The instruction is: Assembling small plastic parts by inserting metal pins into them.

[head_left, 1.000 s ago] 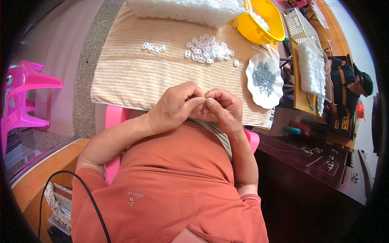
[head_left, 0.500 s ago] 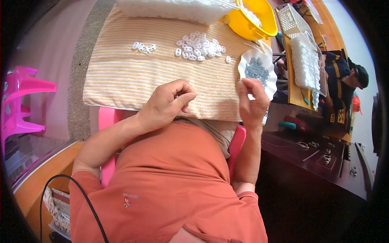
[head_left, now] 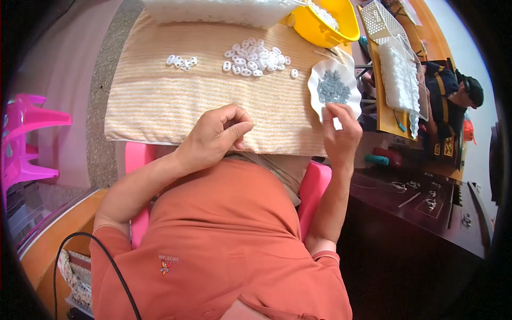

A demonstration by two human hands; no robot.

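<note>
My left hand is over the near edge of the striped towel, its fingers curled and the thumb pressed to the index finger. Whatever the pinch may hold is hidden. At the near rim of a white scalloped dish is my right hand, fingers bent with thumb and fingertips close together. I cannot make out anything between them. Small grey-blue clear pieces lie heaped in that dish. A loose pile of white oval two-holed plastic pieces spreads across the towel's middle. Farther left sits a smaller group of similar pieces.
A clear bin of white pieces and a yellow basket stand along the far side. On the right, a co-worker sits by a wooden table with another filled bin. A pink stool stands left.
My right hand has shifted slightly right along the dish's near rim, and a gap now shows between its thumb and fingers. The left hand keeps its pinch. The whole view has shifted a little.
</note>
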